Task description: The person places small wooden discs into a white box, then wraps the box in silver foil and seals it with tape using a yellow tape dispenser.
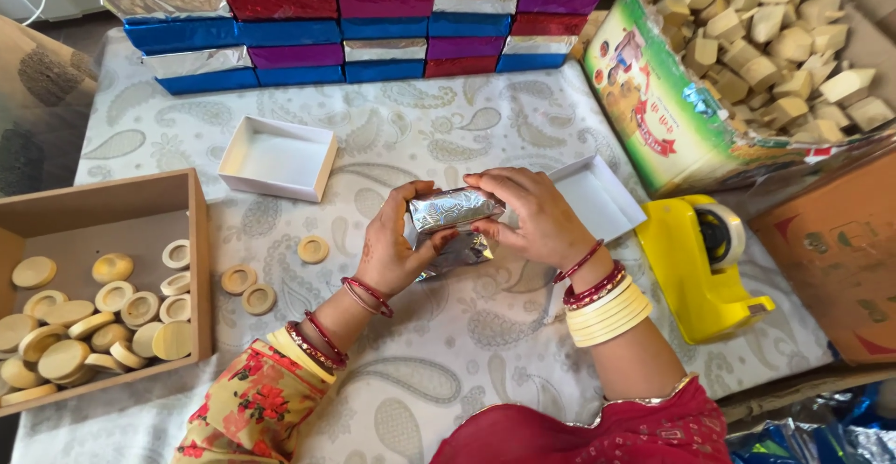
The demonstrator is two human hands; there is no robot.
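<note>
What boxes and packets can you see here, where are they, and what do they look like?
Small silver foil-wrapped packet: centre, held in both hands.
Stack of shiny blue, red, purple and silver boxes: along the top.
Open white box tray: upper left of hands.
Green printed bag: right, beside pale blocks.

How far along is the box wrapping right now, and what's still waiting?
Done: a stack of foil-wrapped boxes in blue, silver, red and purple lines the far table edge. In hand: the left hand and right hand fold silver foil around one small box. Left: an open white box sits unwrapped, and wooden rings lie loose beside the wooden tray.
</note>
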